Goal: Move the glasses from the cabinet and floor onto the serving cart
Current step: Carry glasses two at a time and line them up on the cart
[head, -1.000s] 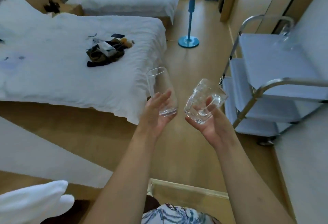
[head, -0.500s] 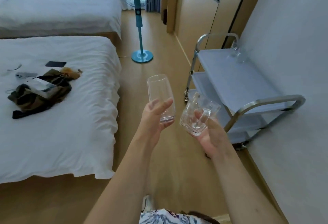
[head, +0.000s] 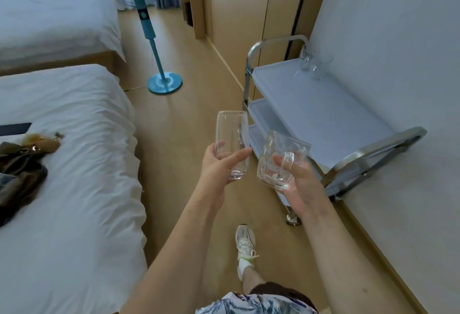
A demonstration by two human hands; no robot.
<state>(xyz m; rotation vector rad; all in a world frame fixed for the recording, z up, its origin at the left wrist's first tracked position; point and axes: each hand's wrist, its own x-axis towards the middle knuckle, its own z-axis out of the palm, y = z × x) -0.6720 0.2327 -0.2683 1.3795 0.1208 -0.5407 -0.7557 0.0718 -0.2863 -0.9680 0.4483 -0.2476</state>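
Note:
My left hand (head: 219, 167) grips a tall clear tumbler (head: 231, 139), held upright in front of me. My right hand (head: 300, 184) holds a clear glass mug (head: 281, 162) with a handle, tilted to the left, fingers curled around its base and handle. Both are above the wooden floor, just left of the serving cart (head: 321, 112), a metal-framed trolley with three white shelves against the right wall. Two clear glasses (head: 313, 64) stand at the far end of its top shelf.
A white bed (head: 74, 164) fills the left, with dark clothes (head: 20, 164) on it, and a second bed (head: 54, 22) lies behind. A blue standing fan (head: 159, 64) is ahead on the floor. My shoe (head: 245, 244) steps forward.
The view has turned right and moved closer to the cart. Both hands keep their glasses, now nearer the cart's near end. My foot has come into view.

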